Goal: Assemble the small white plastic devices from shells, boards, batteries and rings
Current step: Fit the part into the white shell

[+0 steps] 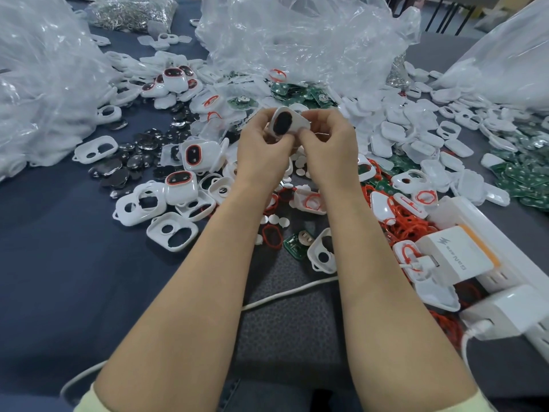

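Note:
A small white shell [292, 121] with a dark oval window is held up above the middle of the table. My left hand [263, 147] grips its left and lower edge, and my right hand [326, 144] pinches its right edge. Below and around lie loose white shells [172, 231], assembled white devices with red-ringed dark windows [180, 184], green boards [297, 245], red rings [407, 224], dark round batteries [133, 160] and small white discs [282, 223].
Big clear plastic bags [297, 34] stand at the back, left and right. A bag of metal parts [130, 10] lies far back left. A white power strip with chargers [463, 257] sits at the right. A white cable [285, 292] crosses the dark table front.

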Demonstrator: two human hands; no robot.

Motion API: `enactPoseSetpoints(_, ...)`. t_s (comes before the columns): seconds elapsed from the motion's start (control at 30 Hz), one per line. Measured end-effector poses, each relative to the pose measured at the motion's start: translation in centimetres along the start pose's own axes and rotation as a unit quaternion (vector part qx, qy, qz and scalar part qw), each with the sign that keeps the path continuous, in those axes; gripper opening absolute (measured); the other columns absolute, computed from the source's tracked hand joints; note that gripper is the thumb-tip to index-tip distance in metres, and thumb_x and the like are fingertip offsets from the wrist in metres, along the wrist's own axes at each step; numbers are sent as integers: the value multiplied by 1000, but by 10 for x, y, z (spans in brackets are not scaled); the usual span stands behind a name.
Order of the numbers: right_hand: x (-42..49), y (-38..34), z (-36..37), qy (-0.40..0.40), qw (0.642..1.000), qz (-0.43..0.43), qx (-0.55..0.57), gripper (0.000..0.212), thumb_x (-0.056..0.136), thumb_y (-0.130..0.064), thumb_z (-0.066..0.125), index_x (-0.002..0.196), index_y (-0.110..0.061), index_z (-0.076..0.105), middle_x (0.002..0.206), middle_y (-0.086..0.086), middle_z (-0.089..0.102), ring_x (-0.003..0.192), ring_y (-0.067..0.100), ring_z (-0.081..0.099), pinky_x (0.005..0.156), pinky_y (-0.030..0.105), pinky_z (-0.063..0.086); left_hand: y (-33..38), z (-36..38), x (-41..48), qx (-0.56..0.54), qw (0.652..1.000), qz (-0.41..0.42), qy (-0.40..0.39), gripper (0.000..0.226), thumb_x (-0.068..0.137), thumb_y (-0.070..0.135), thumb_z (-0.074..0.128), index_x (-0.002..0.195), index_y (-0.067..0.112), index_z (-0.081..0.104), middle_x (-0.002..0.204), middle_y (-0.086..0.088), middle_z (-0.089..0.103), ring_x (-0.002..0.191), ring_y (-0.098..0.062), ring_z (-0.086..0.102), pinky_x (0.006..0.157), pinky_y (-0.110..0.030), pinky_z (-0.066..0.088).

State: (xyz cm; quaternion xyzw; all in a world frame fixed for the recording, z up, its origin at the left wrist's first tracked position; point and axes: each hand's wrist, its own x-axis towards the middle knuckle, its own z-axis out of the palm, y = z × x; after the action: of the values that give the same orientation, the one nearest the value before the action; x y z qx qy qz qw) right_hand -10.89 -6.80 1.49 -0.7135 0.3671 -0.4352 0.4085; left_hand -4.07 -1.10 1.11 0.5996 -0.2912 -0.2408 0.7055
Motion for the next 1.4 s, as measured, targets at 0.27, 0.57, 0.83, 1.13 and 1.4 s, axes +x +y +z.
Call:
enactPoseSetpoints(0.27,0,1,1,-5,1000,11,7,5,89,-12,61,92,-16,60,88,-3,63,86,14,60,80,28,51,-6,-1,3,-39,998,-41,22,22,85,1,65,95,18,56,90,-8,67,82,-20,65,85,-38,55)
enactPoseSetpoints(0.57,2,-2,-2,-36,975,121,185,11,92,-6,57,87,-15,60,79,0,63,63,4,58,59,19,48,0,-2,8,-160,981,-108,-19,15,91,-2,57,93,13,58,97,-8,65,84,-15,60,79,-25,50)
enactPoseSetpoints(0.83,1,-4,-7,-85,950,125,272,7,95,-6,54,97,-9,60,86,4,65,71,9,61,67,23,50,2,-6,7,-253,956,-110,-101,16,93,-5,49,98,7,59,89,-7,65,74,-11,61,70,-19,50)
enactPoseSetpoints(1.13,3,-2,-9,-91,955,103,264,10,93,-5,57,89,-13,62,80,2,65,71,10,62,68,24,51,4,-7,7,-291,945,-105,-107,17,91,-8,50,96,5,60,85,-7,70,72,-12,68,70,-19,54)
enactPoseSetpoints(1.4,4,2,-3,-49,983,61,164,2,89,-11,64,89,-12,62,89,11,68,82,25,66,75,34,56,2,0,4,-132,991,-24,-25,14,91,-7,56,94,7,57,88,-12,66,79,-20,66,77,-25,57)
